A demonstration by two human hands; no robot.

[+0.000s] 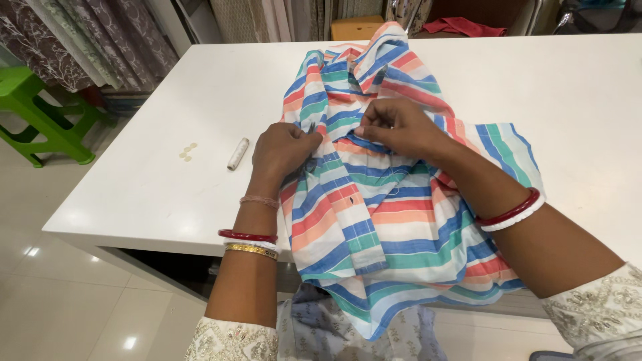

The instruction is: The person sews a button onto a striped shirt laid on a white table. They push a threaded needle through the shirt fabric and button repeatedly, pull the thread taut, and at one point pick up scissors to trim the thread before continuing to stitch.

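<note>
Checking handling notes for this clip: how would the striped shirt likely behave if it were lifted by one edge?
The striped shirt is probably floppy: it lies in soft folds and drapes over the white table edge. Likely light, since it bunches under the left hand and right hand.

Left of the left hand's fingers [304, 137], the tabletop [167, 180] lies bare up to a thread spool [237, 154] and a few buttons [187, 152] beyond it. The bunched shirt [381, 220] fills the space under, between and beyond both hands; right of the right hand's fingers [374, 120], past the shirt's edge, bare tabletop.
</note>
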